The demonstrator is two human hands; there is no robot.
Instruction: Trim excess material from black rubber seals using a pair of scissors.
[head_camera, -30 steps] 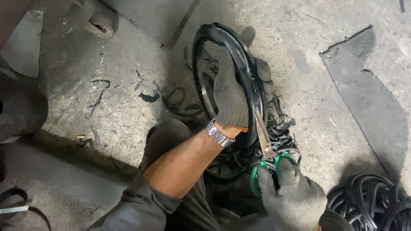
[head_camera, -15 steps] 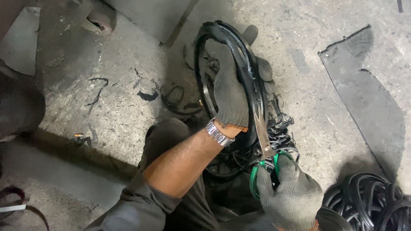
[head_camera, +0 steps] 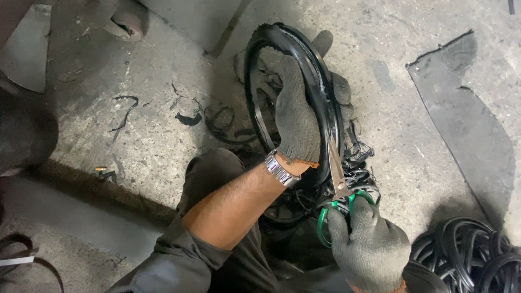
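Note:
My left hand (head_camera: 296,116), in a grey knit glove with a metal watch at the wrist, grips the rim of a black rubber ring (head_camera: 270,43) that stands upright on the concrete floor. My right hand (head_camera: 369,245), also gloved, holds green-handled scissors (head_camera: 337,184). Their blades point up along the ring's right edge, just beside my left palm. Below the ring lies a tangle of thin black rubber trimmings (head_camera: 355,161).
A pile of black rubber rings (head_camera: 476,258) lies at the lower right. A dark flat sheet (head_camera: 469,125) rests on the floor at the right. Loose rubber scraps (head_camera: 184,112) lie left of the ring. A dark round object (head_camera: 13,132) sits at the left edge.
The scissors and my right hand have edged slightly lower along the ring's edge. My left hand keeps its hold on the ring.

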